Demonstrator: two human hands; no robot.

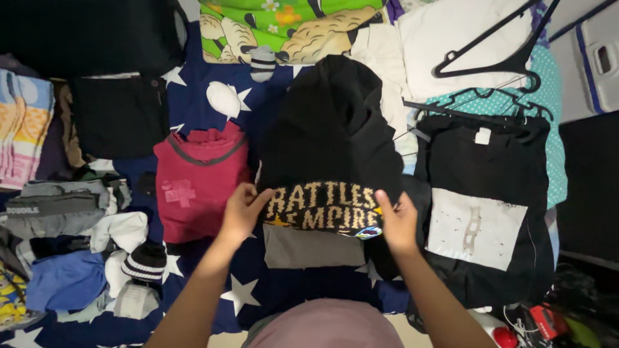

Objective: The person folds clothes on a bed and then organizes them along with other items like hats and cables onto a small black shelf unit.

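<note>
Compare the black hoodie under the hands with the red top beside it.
The black hoodie is black with pale block lettering; the red top is red with a small pink patch. Both hands, left and right, grip the hoodie's folded edge; the red top lies untouched. The hoodie looks larger. Both lie folded on the star-print blue cover.

two hands (242, 212) (398, 222), two black hangers (496, 55) (477, 103) (one bare), one red top (200, 180)

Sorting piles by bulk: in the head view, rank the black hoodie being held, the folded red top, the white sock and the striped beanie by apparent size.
1. black hoodie
2. folded red top
3. striped beanie
4. white sock
The last two look close; the beanie sits nearer the camera, so their order is unsure.
</note>
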